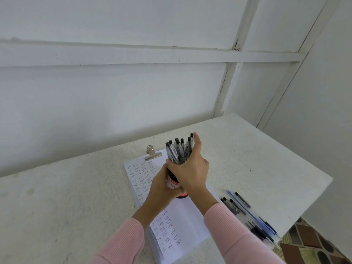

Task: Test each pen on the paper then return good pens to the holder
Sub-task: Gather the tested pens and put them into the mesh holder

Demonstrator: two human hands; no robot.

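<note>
A dark cylindrical pen holder (173,182) with a red and white label is lifted above the paper (182,221). My left hand (162,189) grips its lower part from the left. My right hand (190,168) wraps around its rim and the bunch of black-capped pens (178,150) standing in it. The paper, a white stack covered with rows of small written test marks, is held by a silver clip (152,152) at its far end. Several loose black and blue pens (247,214) lie on the table to the right of the paper.
The white table (66,197) runs up to a white panelled wall (114,82) behind and meets a corner at the right. Its right edge (312,202) drops off to a patterned floor (312,242) near the loose pens.
</note>
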